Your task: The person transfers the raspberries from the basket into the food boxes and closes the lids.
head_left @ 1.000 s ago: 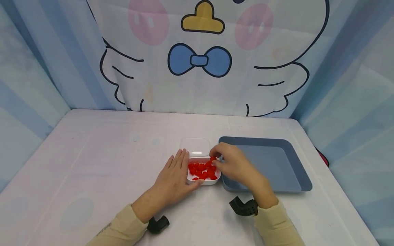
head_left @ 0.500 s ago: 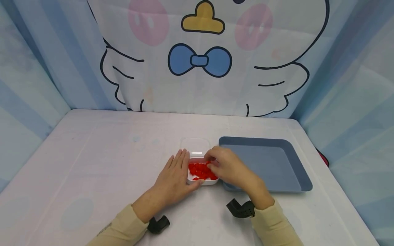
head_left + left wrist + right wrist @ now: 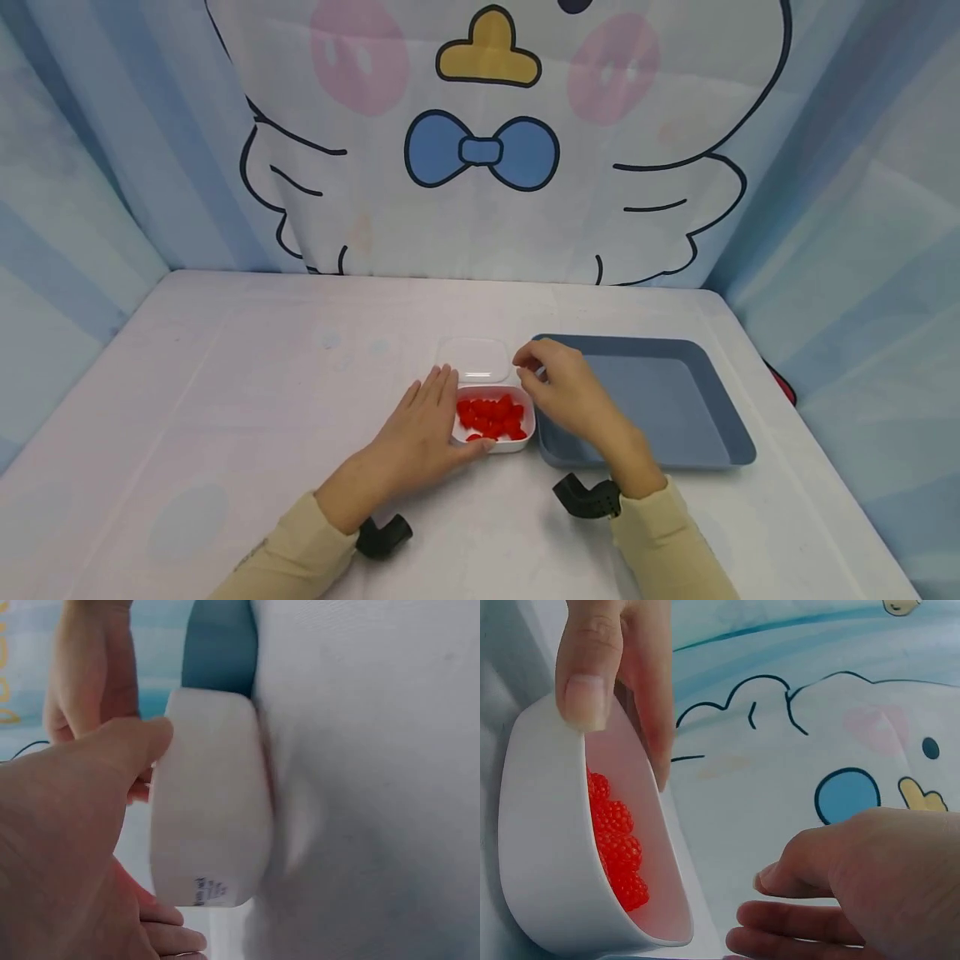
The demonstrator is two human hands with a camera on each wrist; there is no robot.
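A small white box (image 3: 497, 447) holds several red raspberries (image 3: 491, 415). My left hand (image 3: 416, 442) rests against it, straight fingers along its left side and the thumb at the near rim. In the left wrist view that thumb lies on the rim of the white box (image 3: 214, 795), which bears a small printed label. Right of the box, my right hand (image 3: 566, 392) is raised over the tray's left edge, fingers loosely bent. Its thumb and fingers (image 3: 799, 922) stand apart in the right wrist view, with nothing between them.
Just behind the box lies a clear plastic lid (image 3: 474, 360). A blue-grey tray (image 3: 660, 400) sits to the right, close beside the box. A cartoon-printed curtain (image 3: 480, 225) hangs behind the white table (image 3: 247, 400).
My right hand carried a raspberry at its fingertips, dipped into the box, let it go, and has drawn back to the right without it. The left hand stays at the box.
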